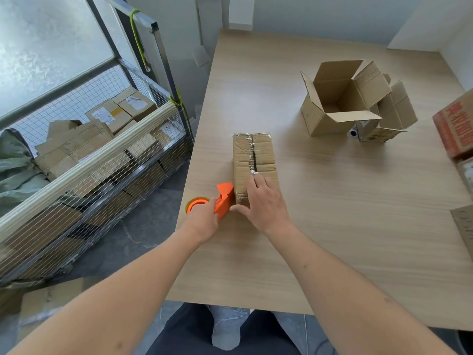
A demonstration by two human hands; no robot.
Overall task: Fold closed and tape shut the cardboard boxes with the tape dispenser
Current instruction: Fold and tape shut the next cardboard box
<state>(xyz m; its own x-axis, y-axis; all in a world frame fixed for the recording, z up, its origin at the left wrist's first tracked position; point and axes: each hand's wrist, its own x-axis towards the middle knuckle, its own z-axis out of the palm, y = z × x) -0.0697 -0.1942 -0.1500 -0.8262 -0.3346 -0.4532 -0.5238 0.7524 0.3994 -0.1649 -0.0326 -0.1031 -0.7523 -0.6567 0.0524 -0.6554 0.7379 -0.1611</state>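
You're mid-tape on the closed box [254, 160] near the table's [332, 226] left edge — your left hand [204, 219] grips the orange tape dispenser [222, 198] against its near end, your right hand [263, 201] lies flat on top, thumb at the corner. Next you probably tear the tape off clean. The seam looks crinkly, tape wrinkled — the open box [337, 98] waits further back.

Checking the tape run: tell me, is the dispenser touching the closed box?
Touching: the head view shows the orange dispenser pressed against the closed box at its near end.
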